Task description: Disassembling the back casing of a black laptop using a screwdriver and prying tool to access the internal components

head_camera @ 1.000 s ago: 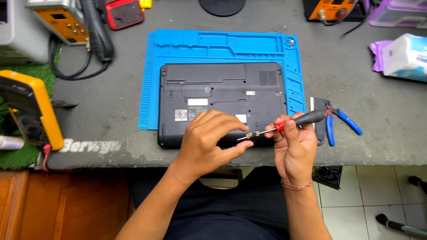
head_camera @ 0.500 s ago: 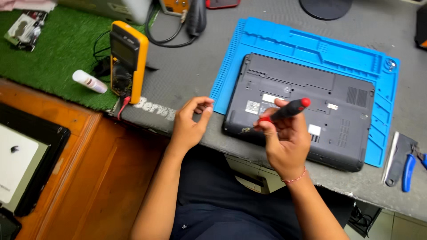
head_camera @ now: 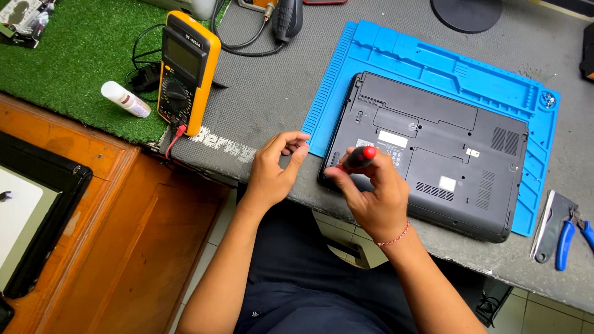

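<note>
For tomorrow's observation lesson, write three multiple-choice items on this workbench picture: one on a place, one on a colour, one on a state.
1. Where does the upside-down black laptop lie?
A. on the blue silicone repair mat
B. on the green turf
C. on the wooden cabinet

2. What colour is the casing of the multimeter?
A. blue
B. yellow-orange
C. white

3. What does the right hand hold?
A. nothing
B. pliers
C. a black screwdriver with a red cap

Answers: 1 A, the mat's edges frame the laptop; 2 B, its shell is yellow-orange; 3 C, the fingers wrap the handle.
</note>
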